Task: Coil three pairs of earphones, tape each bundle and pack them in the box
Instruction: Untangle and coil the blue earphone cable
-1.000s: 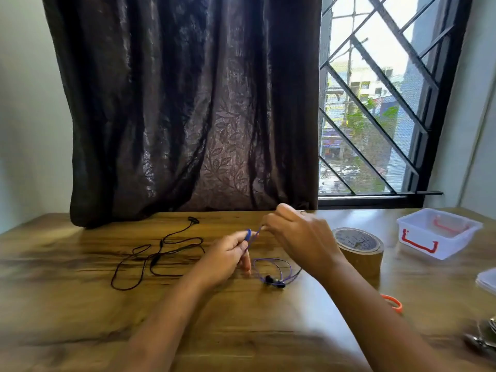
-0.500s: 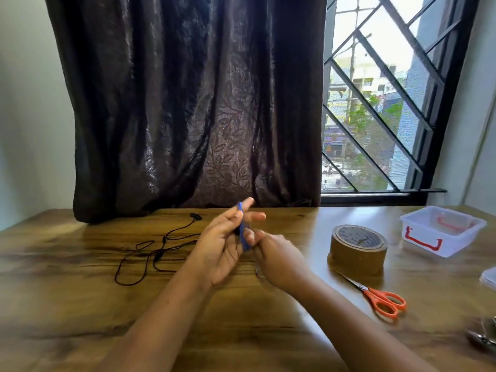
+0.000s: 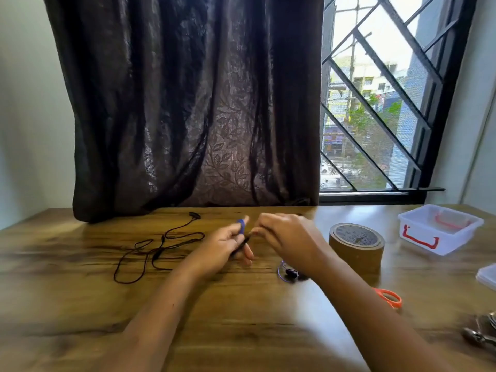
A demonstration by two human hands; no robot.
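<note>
My left hand (image 3: 222, 244) holds turns of the blue earphone cord (image 3: 241, 227) wound around its fingers, above the middle of the wooden table (image 3: 80, 304). My right hand (image 3: 284, 238) pinches the same cord just to the right of the left fingers. The cord's loose end with the earbuds (image 3: 289, 273) lies on the table under my right wrist. A black pair of earphones (image 3: 158, 249) lies uncoiled to the left. The brown tape roll (image 3: 357, 245) stands to the right. The clear box with red handles (image 3: 440, 228) sits at the far right.
Orange-handled scissors (image 3: 390, 298) lie right of my right forearm, partly hidden by it. A clear lid (image 3: 487, 275) and a metal object (image 3: 480, 335) sit at the right edge. A dark curtain (image 3: 188, 116) and a barred window (image 3: 375, 103) stand behind the table.
My right hand has risen from below the left hand to the level of its fingertips, carrying the cord up. The left hand has dropped lower. The camera has shifted, and my forearm now covers the scissor blades.
</note>
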